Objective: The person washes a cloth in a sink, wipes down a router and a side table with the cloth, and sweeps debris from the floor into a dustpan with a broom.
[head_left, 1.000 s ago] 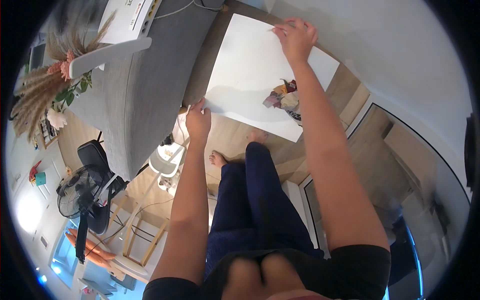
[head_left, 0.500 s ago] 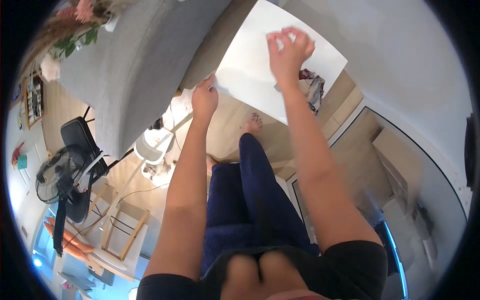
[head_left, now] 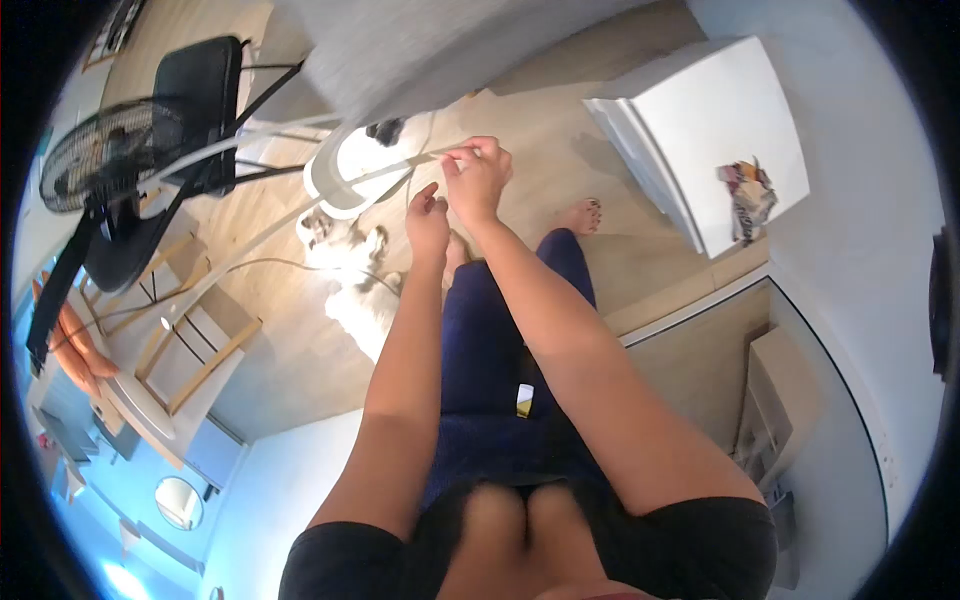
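My right hand [head_left: 478, 178] is raised over the floor with its fingers curled together. A long pale strip [head_left: 268, 232] runs up from the lower left and meets its fingertips. Just left of it and lower, my left hand [head_left: 428, 228] is closed, thumb and index finger near each other; anything between them is too small to make out. The two hands are close but apart. Off to the right stands a white cabinet [head_left: 690, 115], with a crumpled patterned cloth [head_left: 748, 200] lying on its top.
Light-furred animals [head_left: 362, 310] lie on the floor by my legs, near a cable [head_left: 285, 264]. A white oval piece [head_left: 330, 185] stands behind them. A fan [head_left: 110, 155] and black chair [head_left: 200, 95] are at left, a grey sofa [head_left: 400, 50] at top.
My view has shifted, so the white cabinet sits farther right. My right hand has left the space above it and come beside my left hand, which is off the cabinet's edge.
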The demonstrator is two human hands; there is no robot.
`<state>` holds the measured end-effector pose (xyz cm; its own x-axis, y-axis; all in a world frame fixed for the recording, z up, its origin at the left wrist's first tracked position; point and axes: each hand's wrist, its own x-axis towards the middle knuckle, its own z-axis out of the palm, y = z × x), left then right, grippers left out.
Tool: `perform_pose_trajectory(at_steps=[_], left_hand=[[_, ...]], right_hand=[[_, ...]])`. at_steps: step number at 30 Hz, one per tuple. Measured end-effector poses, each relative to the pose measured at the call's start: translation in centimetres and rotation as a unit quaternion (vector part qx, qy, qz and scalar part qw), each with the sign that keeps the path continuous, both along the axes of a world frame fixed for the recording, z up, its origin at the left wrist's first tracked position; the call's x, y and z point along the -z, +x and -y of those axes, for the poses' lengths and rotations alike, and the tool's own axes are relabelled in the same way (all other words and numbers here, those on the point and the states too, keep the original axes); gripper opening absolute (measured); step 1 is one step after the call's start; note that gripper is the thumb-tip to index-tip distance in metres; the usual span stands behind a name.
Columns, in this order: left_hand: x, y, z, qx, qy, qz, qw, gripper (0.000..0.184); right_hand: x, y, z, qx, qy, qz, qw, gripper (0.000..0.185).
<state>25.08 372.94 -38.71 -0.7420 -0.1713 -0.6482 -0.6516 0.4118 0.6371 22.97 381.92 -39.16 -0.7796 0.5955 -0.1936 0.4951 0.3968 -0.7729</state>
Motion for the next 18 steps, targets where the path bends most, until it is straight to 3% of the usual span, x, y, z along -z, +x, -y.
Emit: perform_pose_trajectory(at_steps=[5,11,15,18], left_hand=[[-0.7,0.3,11.0,-0.100,-0.026,0.010,0.995,0.035],[0.0,-1.1,19.5,-0.180,0.072,0.035,0.980,0.030],[-0.2,-1.8,23.0,-0.204,0.114,0.036,0.972,0.024],[-0.3,-2.2,24.6,-0.206,0.117,0.044,0.971,0.022]], right_hand=[[0.7,-3.4,12.4,-0.098,-0.033,0.062,0.993,0.008],[1.9,-6.8,23.6,-0.216,-0.074,0.186,0.956,0.020],[2.1,-8.0,27.4,-0.288,-0.116,0.200,0.929,0.027],[1.4,-8.6,28.5,-0.264,-0.116,0.204,0.936,0.023]])
